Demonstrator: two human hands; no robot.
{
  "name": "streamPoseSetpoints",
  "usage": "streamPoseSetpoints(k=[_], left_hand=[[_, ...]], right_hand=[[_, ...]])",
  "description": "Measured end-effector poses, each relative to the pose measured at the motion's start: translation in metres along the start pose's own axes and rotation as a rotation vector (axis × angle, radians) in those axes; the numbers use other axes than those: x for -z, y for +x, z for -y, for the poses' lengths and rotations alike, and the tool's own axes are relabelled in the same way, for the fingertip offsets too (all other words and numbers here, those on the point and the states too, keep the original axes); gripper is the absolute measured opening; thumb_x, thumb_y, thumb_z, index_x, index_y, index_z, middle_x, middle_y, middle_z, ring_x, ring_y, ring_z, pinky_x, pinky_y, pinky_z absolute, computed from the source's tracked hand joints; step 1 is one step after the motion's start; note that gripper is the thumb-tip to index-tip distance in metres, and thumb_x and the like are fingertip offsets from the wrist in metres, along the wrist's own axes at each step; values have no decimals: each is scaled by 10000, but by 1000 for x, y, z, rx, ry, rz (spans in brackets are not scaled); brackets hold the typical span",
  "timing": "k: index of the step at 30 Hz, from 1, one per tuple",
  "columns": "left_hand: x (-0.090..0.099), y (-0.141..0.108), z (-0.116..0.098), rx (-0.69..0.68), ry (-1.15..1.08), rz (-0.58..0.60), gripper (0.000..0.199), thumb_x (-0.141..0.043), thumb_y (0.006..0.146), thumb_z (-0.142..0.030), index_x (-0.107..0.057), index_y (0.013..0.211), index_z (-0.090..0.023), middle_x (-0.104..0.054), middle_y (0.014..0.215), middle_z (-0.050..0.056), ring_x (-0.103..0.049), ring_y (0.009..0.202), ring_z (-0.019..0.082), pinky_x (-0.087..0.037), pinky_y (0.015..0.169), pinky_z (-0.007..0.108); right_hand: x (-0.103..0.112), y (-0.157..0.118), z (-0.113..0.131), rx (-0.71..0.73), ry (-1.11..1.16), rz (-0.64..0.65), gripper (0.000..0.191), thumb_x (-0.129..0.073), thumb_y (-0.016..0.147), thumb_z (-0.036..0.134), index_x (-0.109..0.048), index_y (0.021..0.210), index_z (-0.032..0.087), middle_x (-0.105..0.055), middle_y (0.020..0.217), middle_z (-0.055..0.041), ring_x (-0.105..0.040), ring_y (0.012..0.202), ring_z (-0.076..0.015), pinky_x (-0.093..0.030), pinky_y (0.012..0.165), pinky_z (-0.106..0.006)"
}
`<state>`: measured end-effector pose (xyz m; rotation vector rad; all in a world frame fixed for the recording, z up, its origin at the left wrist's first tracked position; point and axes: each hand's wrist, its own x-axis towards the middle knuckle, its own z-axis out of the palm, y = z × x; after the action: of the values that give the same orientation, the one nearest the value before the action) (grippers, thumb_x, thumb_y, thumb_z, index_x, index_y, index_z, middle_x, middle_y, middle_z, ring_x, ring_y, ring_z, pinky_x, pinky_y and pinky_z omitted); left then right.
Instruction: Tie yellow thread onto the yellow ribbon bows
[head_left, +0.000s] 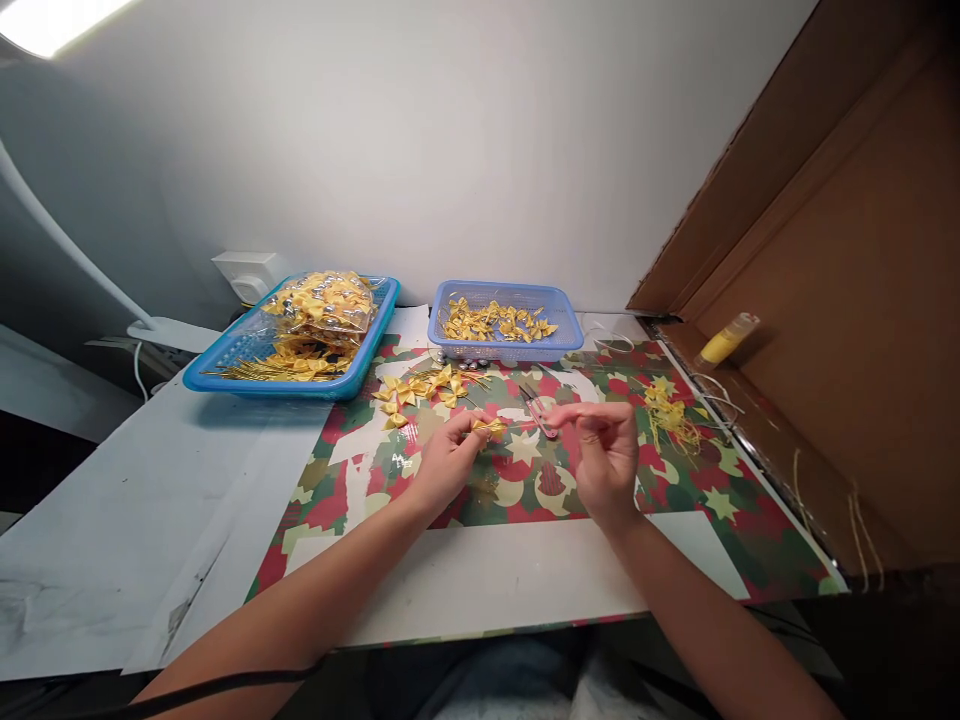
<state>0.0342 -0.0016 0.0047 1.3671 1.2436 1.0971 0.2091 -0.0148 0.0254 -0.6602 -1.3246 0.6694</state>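
My left hand [451,455] is closed on a small yellow bow [489,427] above the patterned sheet. To its right my right hand [604,460] has its thumb and forefinger pinched, and a thin strand seems to run from the bow toward it; what its fingertips hold is too small to make out. Small pink-handled snips [538,412] lie on the sheet just behind my right hand. Several yellow bows with wire stems [424,388] are spread behind my left hand.
A blue basket [196,376] with bagged and loose bows stands at the left, a smaller basket [506,350] of bows at the back. Yellow scraps [671,420] and a yellow glue bottle [726,342] are at the right, beside a cardboard wall [840,300]. A lamp arm [60,235] rises left.
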Motion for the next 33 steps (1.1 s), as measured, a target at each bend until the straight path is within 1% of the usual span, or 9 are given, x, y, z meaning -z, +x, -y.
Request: streamPoseSetpoints(k=[3, 6, 14, 18, 20, 25, 27, 30, 33], left_hand=[[0, 0, 0, 53, 17, 17, 290, -529, 795, -372, -462, 588, -180, -413, 587, -27, -390, 556, 107, -309, 527, 224], [0, 0, 0, 45, 47, 46, 324, -542, 783, -374, -393, 567, -183, -345, 558, -42, -321, 517, 89, -250, 495, 217], [0, 0, -2, 34, 73, 74, 318, -506, 785, -367, -355, 569, -189, -310, 558, -48, -288, 512, 86, -227, 499, 221], [1, -1, -5, -5, 75, 21, 297, -488, 796, -361, -383, 575, -193, -375, 616, -17, -391, 618, 126, -304, 554, 237], [2, -1, -7, -23, 52, 2, 297, -487, 794, -348, -378, 564, -195, -373, 627, -12, -405, 656, 138, -326, 583, 244], [1, -3, -6, 99, -131, 51, 204, -541, 740, -281, -381, 642, -199, -359, 579, -59, -328, 533, 90, -272, 518, 221], [0, -4, -7, 139, -217, 85, 150, -564, 726, -258, -425, 755, -211, -394, 583, -76, -347, 518, 82, -277, 509, 208], [0, -5, -10, 160, -258, 127, 210, -588, 737, -262, -492, 920, -228, -443, 599, -80, -385, 513, 80, -307, 504, 200], [0, -6, -15, 125, -241, 152, 167, -628, 750, -326, -568, 828, -191, -508, 647, -46, -435, 540, 78, -373, 533, 213]], right_hand=[[7, 7, -3, 15, 19, -75, 59, -465, 949, 234, -503, 916, 265, -563, 648, 52, -607, 656, -131, -527, 711, -342], [11, 10, -5, 19, 1, -110, 54, -467, 951, 258, -498, 908, 268, -518, 630, 58, -576, 616, -119, -516, 665, -309], [12, 12, -6, 45, -4, -122, 49, -471, 951, 252, -505, 919, 267, -501, 637, 64, -538, 571, -101, -510, 654, -301], [10, 10, -2, 38, 20, -90, 45, -477, 949, 266, -513, 923, 270, -521, 649, 49, -538, 589, -111, -500, 638, -301], [8, 5, 1, 7, 12, -36, 50, -474, 952, 298, -511, 928, 274, -497, 612, 53, -501, 547, -109, -486, 615, -299], [6, -10, -1, -134, -37, 153, 155, -440, 960, 393, -520, 945, 262, -373, 546, 69, -371, 477, -105, -429, 542, -282], [6, -13, -3, -175, -56, 161, 192, -409, 967, 405, -522, 939, 252, -368, 567, 57, -387, 516, -114, -419, 550, -278], [6, -11, -6, -228, -84, 136, 191, -397, 966, 388, -528, 952, 250, -419, 647, 32, -448, 612, -126, -432, 605, -277], [3, -9, -5, -285, -105, 172, 180, -398, 958, 351, -537, 1017, 254, -479, 750, 9, -498, 699, -132, -453, 655, -278]])
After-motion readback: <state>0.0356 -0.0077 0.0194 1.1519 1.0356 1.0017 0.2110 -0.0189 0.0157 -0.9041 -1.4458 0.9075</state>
